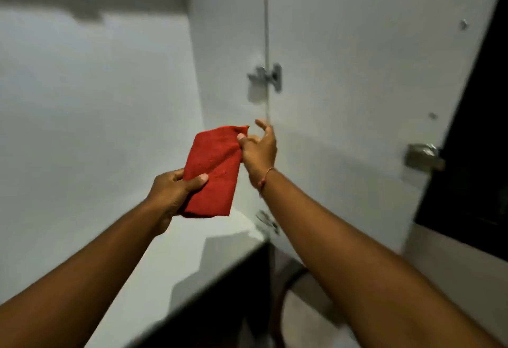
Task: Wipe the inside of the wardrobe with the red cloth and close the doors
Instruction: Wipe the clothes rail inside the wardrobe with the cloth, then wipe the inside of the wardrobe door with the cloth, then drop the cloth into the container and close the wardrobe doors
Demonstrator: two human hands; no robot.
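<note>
Head view, aimed into an open white wardrobe [96, 127]. Both bare forearms are seen reaching up and forward from the lower corners.

Red cloth [213, 171]: folded to a rough rectangle, held in the air between the two hands, in front of the wardrobe's inner corner and above its shelf [192, 259]. No contact with any wardrobe surface is seen.

Left hand [173, 190]: clenched on the cloth's lower left part, thumb laid across the front face, fingers wrapped behind.

Right hand [258, 152]: the cloth's upper right corner is pinched between thumb and a finger; the other fingers are spread and raised, free of the fabric. A thin cord bracelet [265, 178] is worn at this wrist.

Wardrobe interior: plain pale back panel at left, shadowed near the top. A side panel meets it just behind the cloth. The shelf surface is lit in patches, with the arms' shadows cast on it; its front edge is dark.

Door [371, 86]: swung open at right, inner face shown, white. It is joined to the side panel by a metal hinge [266, 76] above the right hand; a second hinge [266, 221] is partly seen below that wrist. A metal fitting [424, 156] is fixed near the door's far edge, with two small studs above it. Beyond that edge a dark area is seen; detail there cannot be told.
</note>
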